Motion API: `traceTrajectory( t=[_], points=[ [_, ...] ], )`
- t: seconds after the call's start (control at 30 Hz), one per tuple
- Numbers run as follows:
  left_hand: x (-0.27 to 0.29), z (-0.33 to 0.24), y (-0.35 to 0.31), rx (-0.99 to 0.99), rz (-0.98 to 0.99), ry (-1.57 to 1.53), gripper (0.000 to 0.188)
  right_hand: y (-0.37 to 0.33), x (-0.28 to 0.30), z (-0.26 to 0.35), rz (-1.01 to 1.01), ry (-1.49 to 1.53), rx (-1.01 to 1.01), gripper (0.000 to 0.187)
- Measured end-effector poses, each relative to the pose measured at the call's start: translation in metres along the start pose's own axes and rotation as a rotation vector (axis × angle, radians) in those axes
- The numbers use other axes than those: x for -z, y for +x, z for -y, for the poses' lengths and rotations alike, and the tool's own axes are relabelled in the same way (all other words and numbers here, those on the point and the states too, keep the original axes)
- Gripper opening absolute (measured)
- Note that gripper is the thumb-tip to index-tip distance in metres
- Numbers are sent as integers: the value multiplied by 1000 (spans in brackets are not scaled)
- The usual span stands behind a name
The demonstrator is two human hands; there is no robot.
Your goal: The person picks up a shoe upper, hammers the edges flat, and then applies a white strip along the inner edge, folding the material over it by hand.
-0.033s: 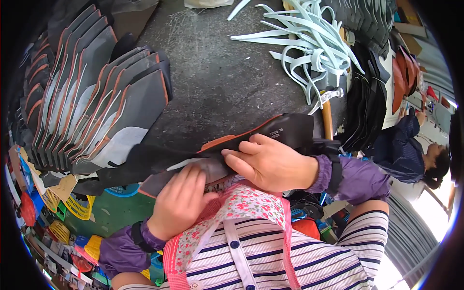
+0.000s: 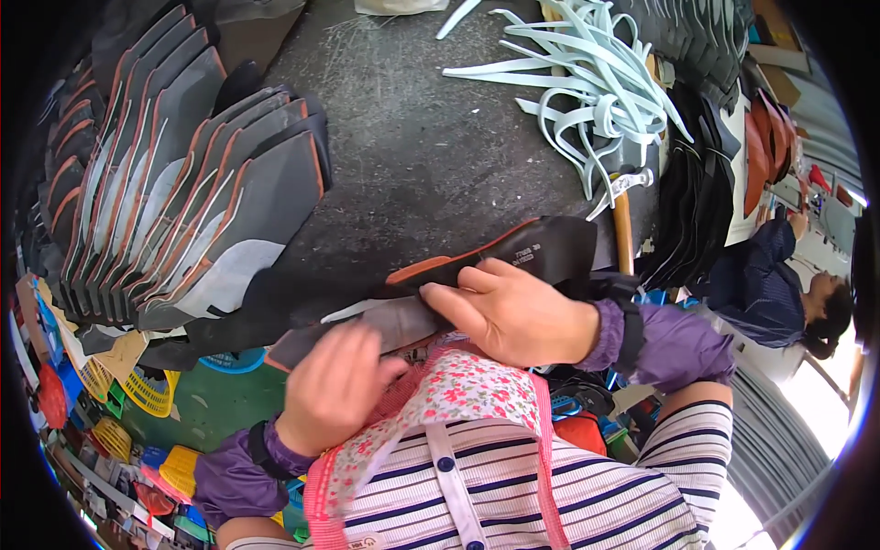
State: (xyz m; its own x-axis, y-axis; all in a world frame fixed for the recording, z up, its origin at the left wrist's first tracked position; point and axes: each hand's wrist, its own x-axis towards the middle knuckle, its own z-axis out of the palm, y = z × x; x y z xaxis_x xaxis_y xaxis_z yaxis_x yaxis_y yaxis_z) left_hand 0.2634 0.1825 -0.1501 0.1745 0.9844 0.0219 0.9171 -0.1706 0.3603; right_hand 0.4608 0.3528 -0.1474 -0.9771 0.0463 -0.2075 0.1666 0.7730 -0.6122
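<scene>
A dark leather boot upper (image 2: pixel 561 240) lies along the table's near edge, its orange-edged seam facing up and its grey lining (image 2: pixel 403 323) folded toward me. My right hand (image 2: pixel 524 313) is closed on it, thumb and bent fingers pinching the near edge. Over the left part of the lining is my left hand (image 2: pixel 330 390), slightly blurred, fingers stretched out with nothing gripped. Whether its fingertips touch the lining I cannot tell. To the left stand overlapping rows of similar grey uppers (image 2: pixel 275 188) with orange edges.
A tangle of pale strips (image 2: pixel 600 110) lies at the far right of the dark table (image 2: pixel 394 156). Beside it rests a hammer (image 2: pixel 622 225), then black leather pieces (image 2: pixel 687 197). Below left are yellow baskets (image 2: pixel 151 392). Another person (image 2: pixel 756 280) sits at the right.
My left hand has slid slightly left and toward me, baring more of the grey lining. My right hand keeps its grip and has barely moved.
</scene>
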Motion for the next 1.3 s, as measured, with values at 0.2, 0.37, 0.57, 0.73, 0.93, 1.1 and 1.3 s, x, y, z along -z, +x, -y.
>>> traceTrajectory(
  t=[0.2, 0.37, 0.57, 0.73, 0.93, 1.1, 1.3],
  points=[
    [-4, 16, -14, 732, -214, -429, 27, 12, -42, 32, -367, 173, -242, 48],
    [-13, 32, -12, 548, -385, -353, 32, 20, -47, 48, -482, -40, -157, 47],
    [-25, 31, -22, 752, -423, -515, 44, 32, -59, 56, -520, 3, -262, 36],
    [-19, 44, -25, 688, -433, -653, 48, 31, -60, 49, -424, -19, -77, 32],
    [-15, 55, -24, 490, -298, -533, 49, 44, -60, 49, -337, -1, 31, 29],
    [-15, 60, -26, 437, -256, -513, 48, 53, -75, 60, -453, -55, -65, 27],
    [-6, 66, -23, 405, -182, -507, 38, 60, -68, 57, -336, -28, 25, 23]
  ],
)
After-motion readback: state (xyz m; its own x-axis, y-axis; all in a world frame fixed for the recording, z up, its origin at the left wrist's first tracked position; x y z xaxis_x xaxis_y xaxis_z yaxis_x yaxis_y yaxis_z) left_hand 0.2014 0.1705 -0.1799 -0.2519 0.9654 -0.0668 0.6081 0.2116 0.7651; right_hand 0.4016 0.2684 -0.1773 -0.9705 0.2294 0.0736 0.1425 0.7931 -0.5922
